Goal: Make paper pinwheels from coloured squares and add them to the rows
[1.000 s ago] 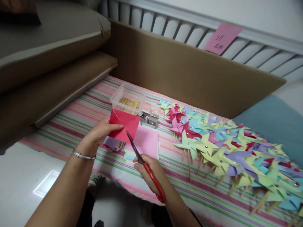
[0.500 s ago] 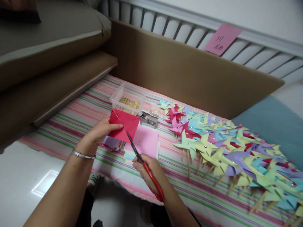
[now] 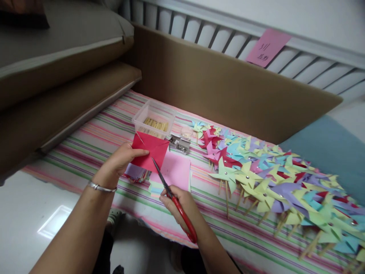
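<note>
My left hand pinches a square of red paper by its left side, thumb on top. Slits run inward from the paper's upper corners. Red-handled scissors are in my right hand, their blades pointing up and left over the paper's lower right part. The blades look closed or nearly so. Below the red sheet, a stack of coloured paper with pink on top lies on the striped cloth. A smaller pile of cut paper sits under my left hand, partly hidden.
Behind the paper stand a clear plastic box of wooden sticks, a small box of metal fasteners and a round clear container. Many paper pinwheels cover the right side. A brown board borders the back; cushions are stacked left.
Almost nothing differs. The red paper and both hands have shifted very slightly; the scissors stay at the lower right part of the sheet.
</note>
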`<state>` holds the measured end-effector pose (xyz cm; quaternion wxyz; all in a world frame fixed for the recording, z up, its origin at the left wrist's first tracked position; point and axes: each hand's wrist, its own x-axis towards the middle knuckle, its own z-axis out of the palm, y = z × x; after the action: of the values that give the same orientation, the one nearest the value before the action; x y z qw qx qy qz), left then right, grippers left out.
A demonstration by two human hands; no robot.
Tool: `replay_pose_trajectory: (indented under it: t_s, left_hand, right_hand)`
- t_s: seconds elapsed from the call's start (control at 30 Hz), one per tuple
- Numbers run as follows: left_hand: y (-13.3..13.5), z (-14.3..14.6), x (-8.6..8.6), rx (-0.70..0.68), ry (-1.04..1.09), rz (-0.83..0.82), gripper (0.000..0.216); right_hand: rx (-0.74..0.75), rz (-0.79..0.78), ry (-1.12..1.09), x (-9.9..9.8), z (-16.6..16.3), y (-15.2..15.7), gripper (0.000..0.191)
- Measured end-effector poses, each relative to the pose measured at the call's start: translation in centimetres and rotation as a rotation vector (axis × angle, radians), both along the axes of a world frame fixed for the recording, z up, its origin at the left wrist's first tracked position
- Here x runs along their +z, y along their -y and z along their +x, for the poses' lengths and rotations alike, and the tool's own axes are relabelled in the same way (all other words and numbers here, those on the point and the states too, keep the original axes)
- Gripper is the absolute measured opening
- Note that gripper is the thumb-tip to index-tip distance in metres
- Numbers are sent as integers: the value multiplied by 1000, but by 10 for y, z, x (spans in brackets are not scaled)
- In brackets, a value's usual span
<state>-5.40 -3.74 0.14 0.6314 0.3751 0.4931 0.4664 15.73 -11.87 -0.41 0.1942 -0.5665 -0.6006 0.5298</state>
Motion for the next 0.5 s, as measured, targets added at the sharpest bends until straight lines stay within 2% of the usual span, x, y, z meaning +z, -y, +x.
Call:
replay_pose_trajectory:
  t_s: [0.17,0.27,0.33,0.4,0.5]
  left_hand:
    - [0,1,0,5,8,19,31]
    - [-1,1,-2,24,24,30,31]
    - [-3,2,-2,66,37,21,32]
    - [-4,3,-1,153,61,8,31]
    - [-5,3,4,391,135,30,28]
  right_hand:
    - [-4,5,-2,2,0,-1,16]
    - [30,25,46,-4,4,-2,14]
    - [68,31,80,-10,7,-2,19]
    - [101,14,70,-16,12,0,26]
    - [130,-13,-18,-21,16,1,32]
